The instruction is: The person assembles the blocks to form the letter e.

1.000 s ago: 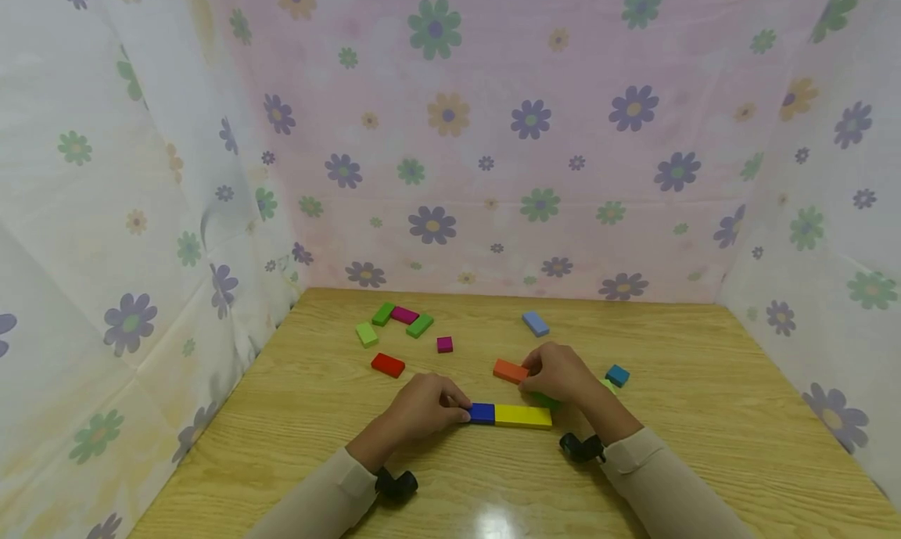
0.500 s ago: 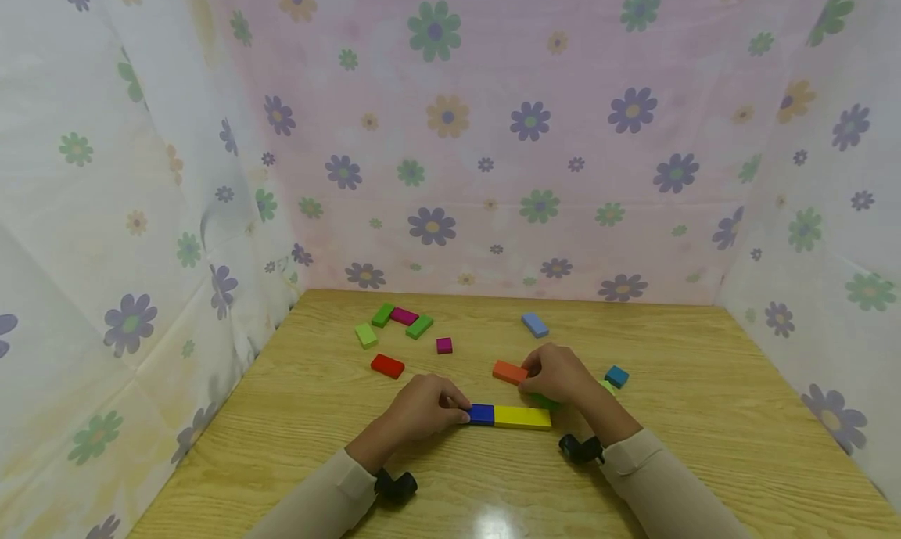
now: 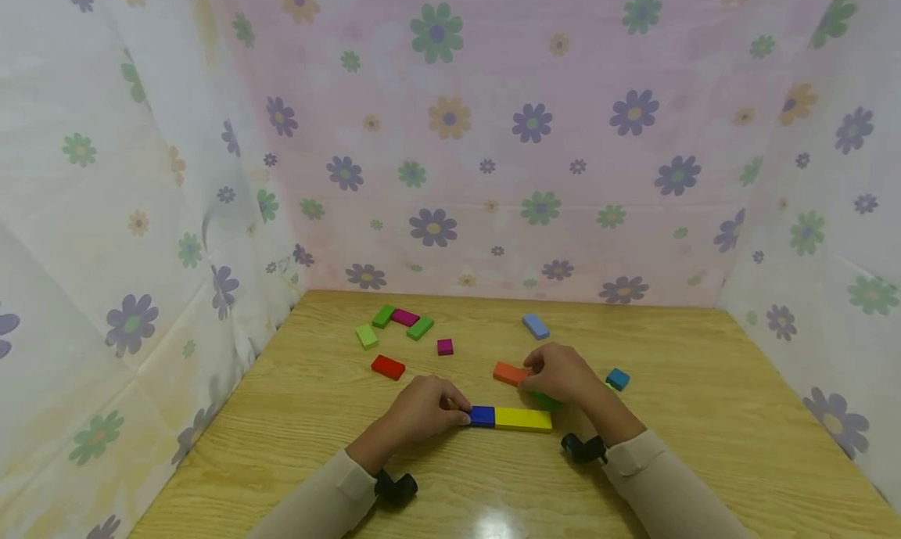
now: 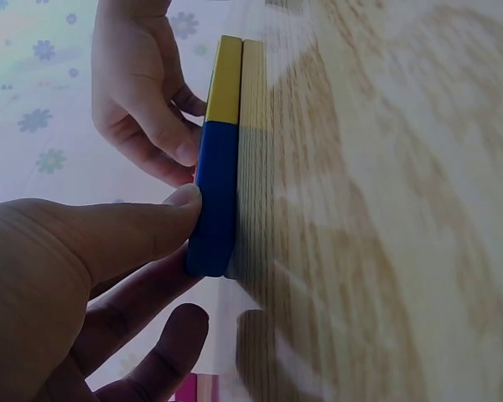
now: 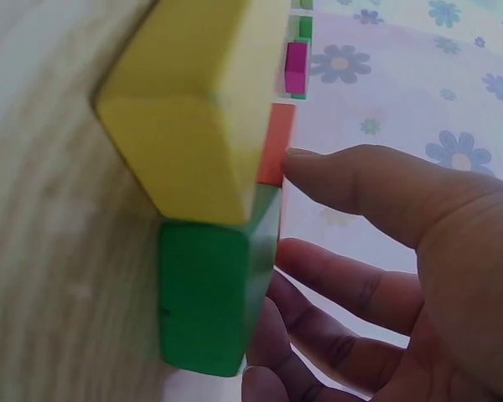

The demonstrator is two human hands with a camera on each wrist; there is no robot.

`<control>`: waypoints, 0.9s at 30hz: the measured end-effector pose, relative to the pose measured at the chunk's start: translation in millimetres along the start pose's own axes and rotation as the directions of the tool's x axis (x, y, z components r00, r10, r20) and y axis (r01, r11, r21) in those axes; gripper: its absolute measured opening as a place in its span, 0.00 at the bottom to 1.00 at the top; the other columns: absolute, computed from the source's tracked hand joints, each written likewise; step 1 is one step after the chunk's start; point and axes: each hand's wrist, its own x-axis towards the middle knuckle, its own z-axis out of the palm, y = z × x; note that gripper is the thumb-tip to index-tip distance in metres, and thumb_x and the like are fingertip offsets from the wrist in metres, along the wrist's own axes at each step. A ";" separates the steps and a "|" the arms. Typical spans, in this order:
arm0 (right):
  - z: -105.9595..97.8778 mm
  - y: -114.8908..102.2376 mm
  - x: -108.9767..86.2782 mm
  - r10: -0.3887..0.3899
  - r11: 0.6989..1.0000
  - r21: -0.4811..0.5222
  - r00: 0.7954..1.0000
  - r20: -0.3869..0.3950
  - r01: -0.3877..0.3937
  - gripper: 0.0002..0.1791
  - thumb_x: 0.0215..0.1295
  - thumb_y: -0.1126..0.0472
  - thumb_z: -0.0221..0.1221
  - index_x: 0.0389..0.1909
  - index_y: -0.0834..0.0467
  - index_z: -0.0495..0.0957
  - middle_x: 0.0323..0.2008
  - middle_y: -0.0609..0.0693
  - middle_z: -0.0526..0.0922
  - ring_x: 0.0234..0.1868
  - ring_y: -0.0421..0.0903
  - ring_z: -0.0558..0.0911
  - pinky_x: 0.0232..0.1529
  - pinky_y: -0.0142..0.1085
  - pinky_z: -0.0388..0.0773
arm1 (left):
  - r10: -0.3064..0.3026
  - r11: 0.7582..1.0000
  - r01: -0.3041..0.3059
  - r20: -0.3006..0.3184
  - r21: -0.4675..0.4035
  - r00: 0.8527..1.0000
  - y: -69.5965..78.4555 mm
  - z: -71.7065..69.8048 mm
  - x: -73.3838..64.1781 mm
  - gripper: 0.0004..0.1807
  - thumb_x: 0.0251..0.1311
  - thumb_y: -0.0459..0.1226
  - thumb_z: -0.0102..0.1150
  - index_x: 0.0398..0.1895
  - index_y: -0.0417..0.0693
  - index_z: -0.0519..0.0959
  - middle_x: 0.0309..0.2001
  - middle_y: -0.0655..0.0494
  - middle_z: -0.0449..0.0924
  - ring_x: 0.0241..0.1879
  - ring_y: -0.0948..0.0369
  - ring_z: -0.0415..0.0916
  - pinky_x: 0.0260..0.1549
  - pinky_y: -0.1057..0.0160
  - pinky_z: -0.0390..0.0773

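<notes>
Aligning seems in hand on the table [image 3: 704, 382]: the left hand [image 3: 422, 407] pinches the blue block [image 3: 483, 417] touching the yellow block [image 3: 523, 420], the right hand [image 3: 561, 375] pinches the orange block [image 3: 508, 373] beyond, whose shifting likely calls for steadiness.

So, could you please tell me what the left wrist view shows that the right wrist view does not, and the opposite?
Only the left wrist view shows the blue block and the left hand pinching it. Only the right wrist view clearly shows the green block and the orange block. Both show the yellow block, right hand, table and flowered cloth.
</notes>
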 end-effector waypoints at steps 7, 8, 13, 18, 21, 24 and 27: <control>-9.5 5.5 6.9 0.009 1.000 0.021 1.000 -0.023 -0.008 0.23 0.64 0.48 0.69 0.56 0.55 0.85 0.51 0.52 0.84 0.50 0.50 0.81 0.50 0.48 0.82 | 0.029 1.000 -0.029 -0.008 0.012 1.000 -1.9 1.7 0.9 0.06 0.60 0.44 0.75 0.40 0.63 0.92 0.37 0.73 0.86 0.32 0.71 0.76 0.31 0.68 0.77; -10.9 6.7 9.0 0.007 1.000 0.017 1.000 -0.026 -0.006 0.23 0.65 0.47 0.69 0.56 0.55 0.85 0.52 0.53 0.84 0.50 0.50 0.81 0.50 0.49 0.82 | 0.031 0.999 -0.031 -0.009 0.010 0.999 -2.1 1.7 0.7 0.06 0.60 0.44 0.75 0.40 0.63 0.92 0.37 0.73 0.86 0.32 0.71 0.77 0.31 0.68 0.77; -17.9 13.2 17.3 0.000 1.000 -0.009 0.997 -0.072 -0.001 0.23 0.67 0.49 0.68 0.57 0.58 0.85 0.52 0.56 0.84 0.51 0.53 0.82 0.50 0.50 0.82 | 0.034 0.999 -0.034 -0.014 0.010 0.999 -3.1 1.7 0.8 0.06 0.60 0.44 0.75 0.40 0.63 0.92 0.37 0.73 0.86 0.32 0.71 0.77 0.31 0.68 0.77; -23.2 18.9 25.1 -0.010 1.000 -0.028 0.993 -0.114 0.007 0.22 0.67 0.51 0.68 0.54 0.61 0.85 0.50 0.58 0.85 0.50 0.55 0.82 0.50 0.52 0.82 | 0.037 0.999 -0.037 -0.013 0.017 0.999 -3.2 2.0 0.5 0.06 0.60 0.44 0.75 0.40 0.63 0.92 0.37 0.73 0.86 0.31 0.71 0.76 0.30 0.68 0.77; -26.9 20.1 30.3 -0.012 0.999 -0.041 0.991 -0.135 0.007 0.21 0.66 0.51 0.69 0.53 0.61 0.86 0.48 0.58 0.85 0.48 0.55 0.82 0.48 0.51 0.82 | 0.031 0.999 -0.031 -0.010 0.016 0.999 -2.6 1.6 0.0 0.06 0.60 0.44 0.75 0.40 0.63 0.92 0.36 0.73 0.86 0.31 0.70 0.76 0.30 0.68 0.77; -30.7 20.6 36.2 -0.003 0.999 -0.044 0.986 -0.165 -0.004 0.22 0.65 0.52 0.70 0.54 0.62 0.85 0.46 0.57 0.86 0.45 0.53 0.83 0.46 0.49 0.82 | 0.025 1.000 -0.025 -0.010 0.012 1.000 -2.0 1.3 -0.2 0.06 0.60 0.44 0.75 0.41 0.63 0.92 0.36 0.73 0.86 0.31 0.69 0.76 0.29 0.68 0.77; -32.6 21.5 42.6 0.006 0.999 -0.033 0.985 -0.173 -0.012 0.25 0.65 0.52 0.71 0.56 0.64 0.84 0.47 0.59 0.87 0.45 0.55 0.83 0.45 0.49 0.82 | 0.022 1.000 -0.022 -0.011 0.009 1.000 -1.8 1.3 -0.7 0.06 0.60 0.44 0.75 0.41 0.63 0.92 0.36 0.73 0.86 0.31 0.69 0.76 0.29 0.67 0.76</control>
